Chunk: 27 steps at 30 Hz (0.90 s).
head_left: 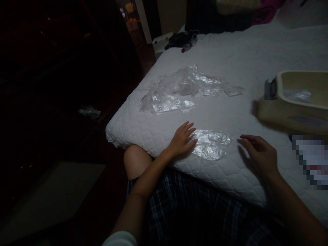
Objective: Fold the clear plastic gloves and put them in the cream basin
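A clear plastic bag (212,145) lies spread out on the white quilted mattress (151,136) in front of me. My left hand (183,140) rests on the bag's left edge, its fingers apart. Just off the bag's right side is my right hand (262,153), raised a little over the mattress and casting a shadow. Its thumb and forefinger come close together; whether something thin is between them I cannot make out. Farther back, a loose heap of crumpled clear plastic bags (169,90) covers part of the mattress.
At the right stands a beige plastic bin (282,111) with a grey latch, some clear plastic inside. A blurred-out flat item (311,160) lies below it. A small bottle (188,47) and dark items sit at the far corner. Dark floor lies left of the mattress edge.
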### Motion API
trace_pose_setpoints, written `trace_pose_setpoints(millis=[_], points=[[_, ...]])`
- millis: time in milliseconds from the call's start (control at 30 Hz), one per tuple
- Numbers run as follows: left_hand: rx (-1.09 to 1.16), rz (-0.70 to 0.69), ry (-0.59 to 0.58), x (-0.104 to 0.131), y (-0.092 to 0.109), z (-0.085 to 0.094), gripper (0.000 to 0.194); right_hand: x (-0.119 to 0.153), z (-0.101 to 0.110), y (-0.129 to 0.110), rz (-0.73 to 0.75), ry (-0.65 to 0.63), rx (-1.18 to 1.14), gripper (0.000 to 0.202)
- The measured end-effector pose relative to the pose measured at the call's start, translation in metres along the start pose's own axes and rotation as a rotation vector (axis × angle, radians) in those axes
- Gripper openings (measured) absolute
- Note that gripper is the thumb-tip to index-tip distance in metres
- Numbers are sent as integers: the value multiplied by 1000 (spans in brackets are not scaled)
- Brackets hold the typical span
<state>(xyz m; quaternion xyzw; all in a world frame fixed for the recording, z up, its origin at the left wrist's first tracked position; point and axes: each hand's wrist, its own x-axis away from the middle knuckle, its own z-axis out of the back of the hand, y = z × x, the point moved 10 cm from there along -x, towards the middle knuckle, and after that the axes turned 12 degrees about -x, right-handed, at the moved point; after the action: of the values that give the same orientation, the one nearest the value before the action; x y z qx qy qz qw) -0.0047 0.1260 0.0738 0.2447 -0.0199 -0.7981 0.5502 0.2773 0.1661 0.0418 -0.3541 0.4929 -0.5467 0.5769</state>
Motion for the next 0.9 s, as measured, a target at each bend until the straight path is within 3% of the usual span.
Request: trace_pose_setpoints(millis=[100, 200, 367, 500, 633, 800, 900], points=[[-44, 162, 74, 0, -16, 10, 20, 0, 0, 4, -81, 0, 122, 37], [-103, 277, 44, 3, -27, 9, 17, -4, -9, 8, -128, -80, 214, 45], [-143, 282, -38, 3, -29, 1, 24, -9, -31, 9, -129, -209, 289, 55], [-176, 299, -79, 4, -28, -6, 26, -10, -36, 16, -189, -204, 359, 64], [-159, 318, -63, 5, -29, -6, 27, -12, -44, 19, -154, -230, 400, 53], [-18, 346, -80, 4, -36, -9, 27, -11, -53, 17, -126, -202, 172, 37], [30, 340, -102, 4, -36, -13, 28, -9, -54, 9, -122, -137, 5, 40]])
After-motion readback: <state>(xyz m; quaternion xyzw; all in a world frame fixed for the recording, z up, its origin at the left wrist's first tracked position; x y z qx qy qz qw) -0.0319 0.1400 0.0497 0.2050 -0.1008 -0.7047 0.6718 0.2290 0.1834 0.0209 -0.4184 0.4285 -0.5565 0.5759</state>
